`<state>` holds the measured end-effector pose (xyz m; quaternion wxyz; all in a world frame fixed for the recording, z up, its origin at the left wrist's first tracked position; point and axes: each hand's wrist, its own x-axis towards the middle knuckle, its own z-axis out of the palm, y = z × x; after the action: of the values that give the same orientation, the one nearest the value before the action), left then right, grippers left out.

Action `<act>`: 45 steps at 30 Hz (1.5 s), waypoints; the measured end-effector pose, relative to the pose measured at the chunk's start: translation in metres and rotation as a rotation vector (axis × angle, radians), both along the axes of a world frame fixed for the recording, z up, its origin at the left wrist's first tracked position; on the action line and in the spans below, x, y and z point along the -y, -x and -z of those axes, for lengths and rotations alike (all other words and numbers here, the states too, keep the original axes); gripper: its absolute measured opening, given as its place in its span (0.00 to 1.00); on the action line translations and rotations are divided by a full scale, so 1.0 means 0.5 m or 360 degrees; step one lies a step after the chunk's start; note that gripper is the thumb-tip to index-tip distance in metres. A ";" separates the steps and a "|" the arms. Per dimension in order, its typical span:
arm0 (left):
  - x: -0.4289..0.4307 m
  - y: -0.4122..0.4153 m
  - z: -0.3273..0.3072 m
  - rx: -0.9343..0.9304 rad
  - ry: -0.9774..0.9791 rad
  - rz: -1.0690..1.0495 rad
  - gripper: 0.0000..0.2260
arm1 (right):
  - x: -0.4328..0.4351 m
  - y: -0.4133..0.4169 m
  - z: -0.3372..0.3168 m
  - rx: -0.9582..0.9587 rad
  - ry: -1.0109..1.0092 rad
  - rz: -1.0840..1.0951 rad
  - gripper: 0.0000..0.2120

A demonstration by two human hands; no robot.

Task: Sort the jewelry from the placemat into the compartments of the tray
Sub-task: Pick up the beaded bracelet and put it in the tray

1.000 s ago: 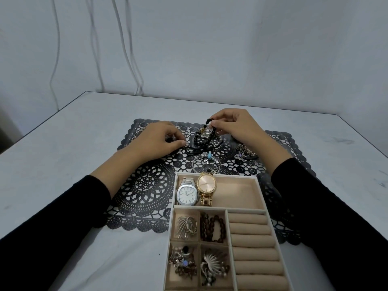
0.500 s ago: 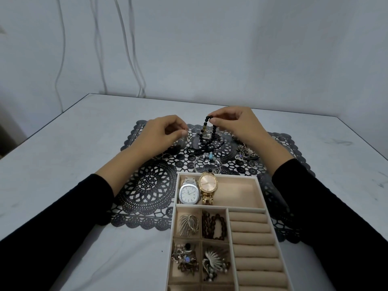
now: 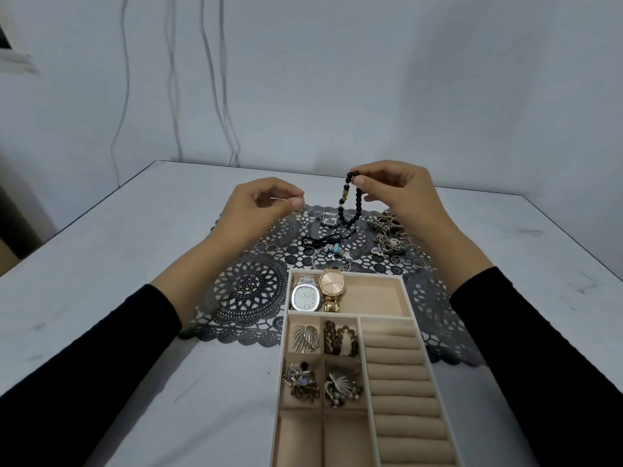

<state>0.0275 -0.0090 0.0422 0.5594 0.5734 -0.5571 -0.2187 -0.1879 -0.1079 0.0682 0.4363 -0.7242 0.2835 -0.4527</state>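
A: What has changed?

B: Both hands have come up off the mat (image 3: 249, 291). The right hand (image 3: 397, 193) has lifted the black beads (image 3: 350, 205) clear. 0.5 s ago the loop's lower end lay among the pieces, and now it hangs free over the mat's far edge.

A: And the fingers?

B: The right fingers (image 3: 360, 181) pinch the top of the loop. The left hand (image 3: 259, 207) pinches a small gold piece (image 3: 301, 206), perhaps a thin chain; it is too small to tell.

A: How will the black beads handle?

B: Light and limp, I judge. They are hard, smooth beads on a cord, so the loop will swing and fold, and it could slide through a loose pinch. I would grip the strand between 2 beads or hook a finger through the loop. A gold charm on 1 side may pull it slightly lopsided.

A: Where should they go?

B: Probably with the brown beads (image 3: 340, 337). Those sit in a small compartment of the tray (image 3: 409, 299), 1 row nearer than the 2 watches (image 3: 305, 296). I would lower the loop so it piles up, not drop it.
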 end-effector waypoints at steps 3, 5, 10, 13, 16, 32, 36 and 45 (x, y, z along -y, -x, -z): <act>-0.033 0.011 -0.008 -0.0003 0.0019 0.0033 0.05 | -0.029 0.017 -0.010 0.0029 0.0028 -0.0035 0.07; -0.057 0.021 -0.010 0.0004 0.0036 0.0063 0.05 | -0.051 0.028 -0.016 0.0033 0.0041 -0.0060 0.07; -0.118 0.049 -0.009 -0.0016 0.0048 0.0124 0.05 | -0.112 0.056 -0.027 0.0055 0.0059 -0.0142 0.08; -0.154 0.064 -0.006 -0.0022 0.0044 0.0161 0.06 | -0.149 0.071 -0.029 0.0071 0.0072 -0.0202 0.07; -0.188 0.079 -0.003 -0.0046 0.0062 0.0194 0.06 | -0.183 0.086 -0.028 0.0091 0.0070 -0.0268 0.07; -0.311 0.124 0.052 -0.0105 0.0085 0.0288 0.05 | -0.310 0.139 -0.001 0.0119 -0.0050 -0.0767 0.10; -0.316 0.129 0.061 -0.0108 0.0094 0.0285 0.05 | -0.325 0.140 0.015 0.0072 -0.0093 -0.0916 0.06; -0.314 0.129 0.068 -0.0077 0.0090 0.0275 0.05 | -0.346 0.139 0.041 -0.0266 -0.0110 -0.1027 0.08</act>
<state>-0.0373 0.1482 0.0081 0.5676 0.5018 -0.5969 -0.2641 -0.2576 0.0650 0.0477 0.5566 -0.7960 0.0897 -0.2203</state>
